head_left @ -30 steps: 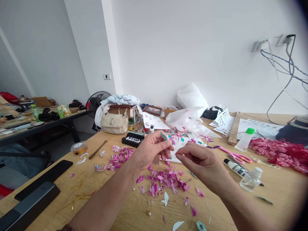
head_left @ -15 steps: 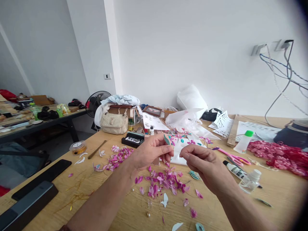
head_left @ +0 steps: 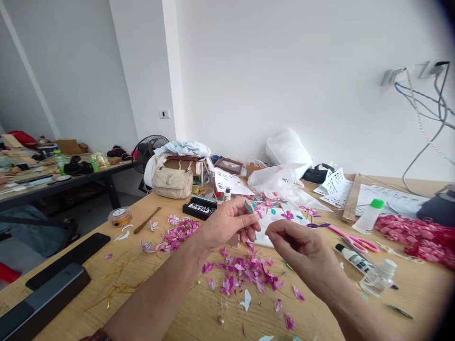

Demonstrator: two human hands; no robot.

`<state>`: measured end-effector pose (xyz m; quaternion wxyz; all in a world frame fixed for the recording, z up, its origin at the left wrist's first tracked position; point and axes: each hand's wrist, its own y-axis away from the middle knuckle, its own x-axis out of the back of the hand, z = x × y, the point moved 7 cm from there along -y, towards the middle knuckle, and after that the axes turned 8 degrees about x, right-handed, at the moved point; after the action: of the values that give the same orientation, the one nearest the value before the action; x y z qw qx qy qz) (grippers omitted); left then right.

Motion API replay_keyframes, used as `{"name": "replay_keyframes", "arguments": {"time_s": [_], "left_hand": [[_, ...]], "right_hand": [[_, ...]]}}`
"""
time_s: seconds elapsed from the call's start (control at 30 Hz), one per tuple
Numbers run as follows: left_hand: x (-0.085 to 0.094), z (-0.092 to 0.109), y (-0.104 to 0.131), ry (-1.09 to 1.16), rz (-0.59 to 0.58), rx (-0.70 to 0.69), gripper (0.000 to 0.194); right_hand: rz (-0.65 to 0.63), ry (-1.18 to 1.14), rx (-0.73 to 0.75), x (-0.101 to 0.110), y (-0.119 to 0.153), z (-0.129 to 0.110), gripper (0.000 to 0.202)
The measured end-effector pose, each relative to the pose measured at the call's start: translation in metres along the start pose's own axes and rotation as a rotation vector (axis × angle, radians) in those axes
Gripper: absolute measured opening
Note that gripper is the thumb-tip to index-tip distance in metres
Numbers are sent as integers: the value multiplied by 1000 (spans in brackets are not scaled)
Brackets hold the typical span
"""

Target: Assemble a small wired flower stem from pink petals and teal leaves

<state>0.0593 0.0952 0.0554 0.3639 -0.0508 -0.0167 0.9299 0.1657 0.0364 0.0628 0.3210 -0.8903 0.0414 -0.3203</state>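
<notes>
Green, thin and leaf-shaped, the leaf piece (head_left: 249, 207) stands up from the left hand (head_left: 234, 220), pinched near its base between thumb and forefinger, probably so that its blade stays clear and visible. Just beside it, the right hand (head_left: 298, 241) brings thumb and forefinger tips together; whether they grip something fine, I cannot tell. Both hands are raised above the table (head_left: 199, 312), which seems to leave the loose pieces undisturbed. Behind them lies a white sheet (head_left: 268, 219) bearing pink flowers and green leaves. Pink petals (head_left: 245, 270) are heaped nearest the person, presumably for easy picking. Pink-handled scissors (head_left: 355, 244), a black-capped bottle (head_left: 355, 259) and a clear bottle (head_left: 378, 279) lie or stand to the right, likely to suit that hand.
</notes>
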Motion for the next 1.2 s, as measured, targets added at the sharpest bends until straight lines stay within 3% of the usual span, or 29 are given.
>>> {"name": "replay_keyframes", "arguments": {"time_s": [0.2, 0.4, 0.6, 0.73, 0.97, 1.2], "left_hand": [[-4, 5, 3, -90, -71, 7, 20], [-1, 4, 3, -48, -29, 6, 18], [-3, -1, 1, 33, -2, 10, 24], [-4, -2, 0, 48, -5, 10, 24], [-9, -1, 3, 18, -80, 6, 21], [-9, -1, 3, -24, -128, 3, 18]], "right_hand": [[34, -73, -89, 2, -2, 6, 21], [18, -39, -75, -1, -1, 5, 22], [41, 241, 113, -1, -1, -9, 17], [38, 290, 184, -3, 0, -12, 17], [73, 160, -6, 0, 4, 1, 16], [116, 93, -73, 1, 5, 9, 15]]}}
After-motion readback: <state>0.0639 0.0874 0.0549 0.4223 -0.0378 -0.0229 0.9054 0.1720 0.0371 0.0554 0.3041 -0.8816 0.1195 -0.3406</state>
